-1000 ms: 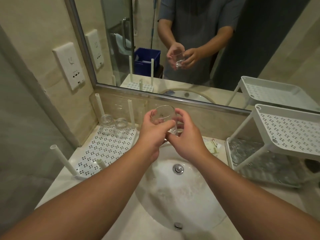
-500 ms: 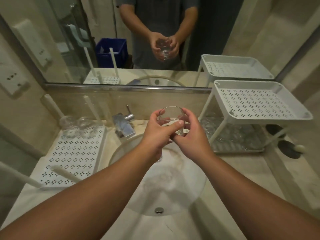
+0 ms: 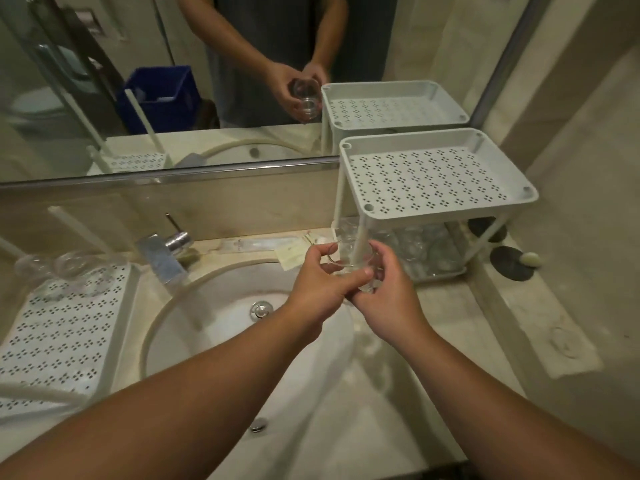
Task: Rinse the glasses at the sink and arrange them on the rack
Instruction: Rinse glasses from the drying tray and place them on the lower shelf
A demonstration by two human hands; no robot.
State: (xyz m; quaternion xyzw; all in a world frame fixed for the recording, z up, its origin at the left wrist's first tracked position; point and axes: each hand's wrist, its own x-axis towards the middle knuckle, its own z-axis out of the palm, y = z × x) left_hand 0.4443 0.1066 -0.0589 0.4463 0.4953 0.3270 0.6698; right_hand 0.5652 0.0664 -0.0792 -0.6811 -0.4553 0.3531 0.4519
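Glass in hand: you hold one clear glass [image 3: 353,263] over the right rim of the sink [image 3: 180,306], just in front of the two-tier rack's front-left leg.
Left hand: your left hand [image 3: 318,285] wraps the near side of the glass, thumb laid across its lower wall and fingers curled round the rim side.
Right hand: your right hand [image 3: 391,292] cups the same glass from the right, fingers curled behind it; how tightly they press cannot be told through the glass.
Glass attitude: it looks close to upright with the mouth up, though blur softens its outline.
Two-tier rack: a white perforated rack [image 3: 440,178] stands on the counter to the right of the sink; its top shelf is bare plastic, and its lower shelf holds a cluster of clear glasses [image 3: 419,247].
Left tray: a flat perforated tray [image 3: 62,337] lies left of the sink, with two clear glasses [image 3: 65,271] at its far end.
Faucet: a chrome faucet [image 3: 162,251] sits at the back-left of the sink.
Mirror: the mirror [image 3: 104,64] above the counter reflects both hands round the glass.
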